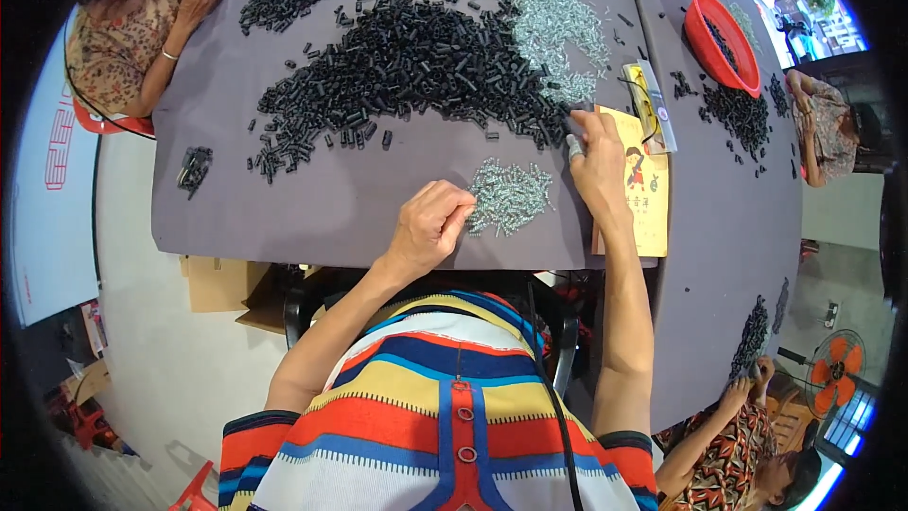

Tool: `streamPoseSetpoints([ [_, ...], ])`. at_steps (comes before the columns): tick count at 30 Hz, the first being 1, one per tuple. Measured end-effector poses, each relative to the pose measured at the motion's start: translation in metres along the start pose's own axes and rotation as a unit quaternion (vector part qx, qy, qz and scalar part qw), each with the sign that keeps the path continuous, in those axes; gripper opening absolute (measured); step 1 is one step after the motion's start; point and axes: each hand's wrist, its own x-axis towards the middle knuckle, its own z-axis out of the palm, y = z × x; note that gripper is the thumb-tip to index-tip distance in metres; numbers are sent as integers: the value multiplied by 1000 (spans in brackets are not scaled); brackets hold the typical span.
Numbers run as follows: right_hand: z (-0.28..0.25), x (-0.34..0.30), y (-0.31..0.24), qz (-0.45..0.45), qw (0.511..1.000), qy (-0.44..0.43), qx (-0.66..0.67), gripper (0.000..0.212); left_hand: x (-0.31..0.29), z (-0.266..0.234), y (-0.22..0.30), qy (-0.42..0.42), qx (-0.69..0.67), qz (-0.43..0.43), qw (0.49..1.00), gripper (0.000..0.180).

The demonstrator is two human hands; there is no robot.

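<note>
My left hand (430, 227) is closed, its thumb pressed to curled fingers at the left edge of a small heap of silvery metal pieces (511, 197). They are thin and short, like springs or screws; whether one is between my fingers is hidden. My right hand (600, 166) reaches to the right end of a big heap of short black tubular pieces (407, 61). Its fingers are apart at the black pieces, and a grey wrap covers one fingertip. No held piece can be made out in it.
A larger silvery heap (558, 24) adjoins the black one. Beside my right forearm lie a yellow booklet (651, 218) and a clear case with glasses (651, 99). A red basket (721, 43) stands farther right. Other people sit at the left, right and lower right. A small black cluster (195, 170) lies left.
</note>
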Motion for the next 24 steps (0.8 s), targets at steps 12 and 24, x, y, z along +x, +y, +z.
streamPoseSetpoints([
  [12, -32, -75, -36, 80, 991, -105, -7, 33, 0, -2, 0, 10, -25, -18, 999, 10],
  [24, 0, -85, -33, 18, 992, -84, -97, 38, -1, -3, 6, -2, -10, -41, 999, 10],
])
